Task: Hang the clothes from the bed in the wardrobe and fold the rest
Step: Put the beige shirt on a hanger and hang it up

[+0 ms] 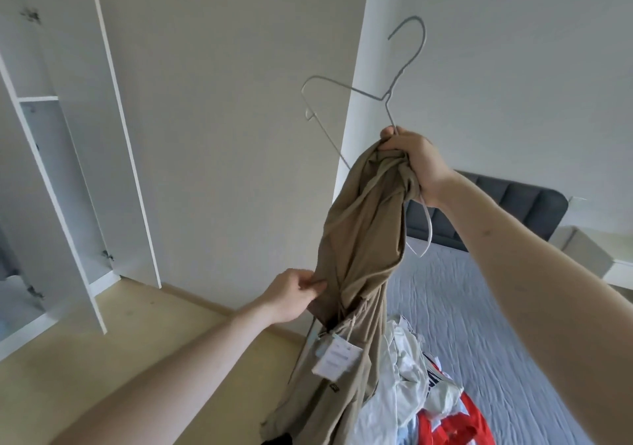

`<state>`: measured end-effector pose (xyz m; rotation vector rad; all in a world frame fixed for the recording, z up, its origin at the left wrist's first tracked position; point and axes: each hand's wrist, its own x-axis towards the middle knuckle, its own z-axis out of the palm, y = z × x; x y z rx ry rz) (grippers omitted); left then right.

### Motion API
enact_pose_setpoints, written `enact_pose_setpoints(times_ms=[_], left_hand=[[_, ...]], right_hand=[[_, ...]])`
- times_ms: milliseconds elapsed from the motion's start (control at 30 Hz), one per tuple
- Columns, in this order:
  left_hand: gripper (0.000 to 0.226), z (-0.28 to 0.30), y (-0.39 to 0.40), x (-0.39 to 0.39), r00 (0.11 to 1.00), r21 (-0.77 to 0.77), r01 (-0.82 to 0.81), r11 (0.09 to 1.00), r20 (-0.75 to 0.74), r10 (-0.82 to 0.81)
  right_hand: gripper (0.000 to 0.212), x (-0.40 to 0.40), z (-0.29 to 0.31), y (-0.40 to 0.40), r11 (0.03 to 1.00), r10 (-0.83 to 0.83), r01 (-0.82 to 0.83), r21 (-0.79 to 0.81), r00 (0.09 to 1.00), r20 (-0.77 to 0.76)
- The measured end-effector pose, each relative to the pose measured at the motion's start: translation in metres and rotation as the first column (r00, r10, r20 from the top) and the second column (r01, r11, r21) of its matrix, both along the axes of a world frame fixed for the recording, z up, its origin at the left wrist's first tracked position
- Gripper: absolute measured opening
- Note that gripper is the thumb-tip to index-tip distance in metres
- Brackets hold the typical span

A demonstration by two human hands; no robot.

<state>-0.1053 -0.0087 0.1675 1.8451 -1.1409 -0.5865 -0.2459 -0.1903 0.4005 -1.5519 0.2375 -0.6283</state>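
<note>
The right hand was raised high, its grip closed tight around two things at once: the bunched top of a long khaki-beige cotton garment and the thin grey wire hanger. The hanger stood mostly above that fist, its hook uppermost and tilted, one shoulder jutting out to the left of the hand; the other end of the wire curved out below the fist, beside the wrist. From the grip the garment dropped straight down in a twisted column, so almost all of its cloth lay beneath the right hand, and its lower part trailed on towards the bottom of the view.

The left hand was lower and to the left of that hanging column. Its thumb and fingers pinched a fold at the garment's left edge, about halfway down. Just below that pinch a white paper tag dangled on a string against the cloth.

To the right of the garment lay the bed with its pale blue quilted cover and dark grey padded headboard. A heap of white, red and dark clothes sat on it, close against the garment's lower half. Well to the left of the garment stood the white wardrobe, its doors open.
</note>
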Motion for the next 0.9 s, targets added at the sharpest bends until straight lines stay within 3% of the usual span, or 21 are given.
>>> enact_pose_setpoints(times_ms=[100,200,300,500,633,900], left_hand=[[0.028,0.010,0.002,0.009,0.988,-0.065,-0.148,0.987,-0.063,0.144],[0.031,0.028,0.013,0.032,0.953,-0.154,-0.299,0.942,-0.102,0.286],[0.038,0.054,0.014,0.046,0.945,-0.259,-0.315,0.913,0.006,0.328],[0.039,0.102,0.004,0.058,0.940,-0.346,-0.318,0.883,0.007,0.342],[0.038,0.115,-0.003,0.067,0.924,-0.272,-0.333,0.903,0.097,0.370],[0.035,0.109,0.001,0.094,0.873,-0.138,-0.391,0.910,0.258,0.414]], right_hand=[[0.017,-0.015,-0.010,-0.011,0.997,-0.043,0.038,-0.063,0.997,-0.066],[0.009,-0.045,-0.027,-0.033,0.947,-0.227,0.175,-0.268,0.958,-0.178],[0.011,-0.069,-0.049,-0.052,0.877,-0.382,0.263,-0.402,0.889,-0.251],[0.008,-0.102,-0.081,-0.053,0.674,-0.572,0.270,-0.688,0.780,-0.254],[0.030,-0.122,-0.088,-0.032,0.664,-0.527,0.255,-0.702,0.827,-0.198],[0.035,-0.129,-0.115,0.018,0.754,-0.381,0.163,-0.636,0.898,-0.222]])
